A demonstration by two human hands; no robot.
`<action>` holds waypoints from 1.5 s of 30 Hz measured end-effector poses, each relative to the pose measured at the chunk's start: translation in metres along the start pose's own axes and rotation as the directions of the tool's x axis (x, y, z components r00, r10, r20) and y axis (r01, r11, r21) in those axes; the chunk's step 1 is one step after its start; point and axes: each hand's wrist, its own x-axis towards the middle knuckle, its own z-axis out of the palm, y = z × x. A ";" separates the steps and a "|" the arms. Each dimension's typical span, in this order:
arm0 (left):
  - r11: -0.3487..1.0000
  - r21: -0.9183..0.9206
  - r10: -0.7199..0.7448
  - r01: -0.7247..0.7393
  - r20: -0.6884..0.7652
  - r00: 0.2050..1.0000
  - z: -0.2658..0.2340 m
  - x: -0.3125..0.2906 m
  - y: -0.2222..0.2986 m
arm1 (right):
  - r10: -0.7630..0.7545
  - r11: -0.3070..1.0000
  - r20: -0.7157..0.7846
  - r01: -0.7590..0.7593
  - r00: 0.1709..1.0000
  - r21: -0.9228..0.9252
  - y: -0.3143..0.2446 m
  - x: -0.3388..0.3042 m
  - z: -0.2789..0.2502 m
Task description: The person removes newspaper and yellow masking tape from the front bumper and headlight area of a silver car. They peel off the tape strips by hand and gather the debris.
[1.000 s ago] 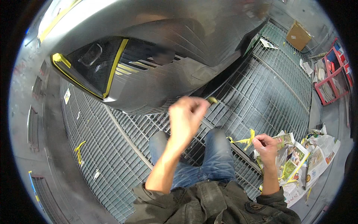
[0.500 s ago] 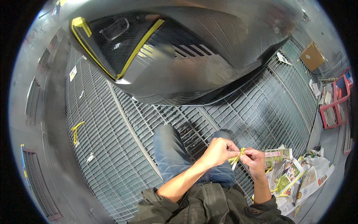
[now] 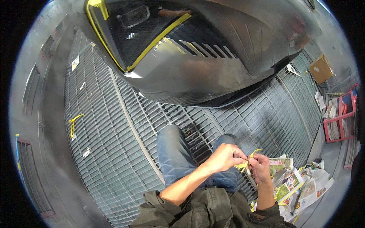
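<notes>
My left hand (image 3: 224, 157) and my right hand (image 3: 260, 167) meet in front of my knees, with fingertips pinched. Between them is a short, crumpled strip of yellow masking tape (image 3: 242, 166), its ends sticking out past the fingers. Beyond my knees rises the dark, dusty-looking corner of a car body (image 3: 182, 85). Yellow masking tape (image 3: 157, 41) lines the edges of its dark headlight area (image 3: 133, 34). Slanted slots (image 3: 207, 50) run beside that area, and some yellow shows within them. Neither hand touches the car.
A metal floor grating (image 3: 114, 152) spreads beneath me. Crumpled printed paper (image 3: 304, 182) lies by my right arm. A red-framed rack (image 3: 338, 121) holding papers and a cardboard box (image 3: 320, 69) stand at the right. A scrap of yellow tape (image 3: 74, 123) lies at the left.
The view has shifted, so the car sits slightly higher and further right. My hands stay together, and the yellow tape between them has turned, with one end now sticking up.
</notes>
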 end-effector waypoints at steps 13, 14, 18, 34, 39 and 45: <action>0.998 0.058 0.045 -0.017 -0.536 0.843 -0.082 -0.026 0.017 | -0.019 0.998 -0.221 0.005 0.975 -0.063 -0.002 0.009 -0.029; 0.998 0.048 0.002 0.033 -0.590 0.807 -0.094 -0.032 0.017 | -0.042 0.993 -0.173 0.022 0.984 -0.115 -0.002 0.009 -0.033; 0.992 0.009 -0.062 0.126 -0.833 0.549 -0.137 -0.055 0.007 | -0.076 0.988 -0.207 0.046 0.975 -0.146 0.000 0.011 -0.048; 0.861 0.485 0.484 0.150 -0.874 0.049 -0.244 -0.069 0.080 | -0.172 0.872 -0.344 -0.020 0.923 -0.489 -0.004 0.032 -0.074; 0.912 0.409 0.410 0.036 -0.912 -0.017 -0.282 -0.041 0.122 | -0.180 0.870 -0.339 -0.012 0.923 -0.494 -0.003 0.034 -0.066; 0.901 0.434 0.434 -0.021 -0.897 0.081 -0.271 -0.010 0.132 | -0.170 0.864 -0.350 -0.032 0.921 -0.503 0.001 0.031 -0.060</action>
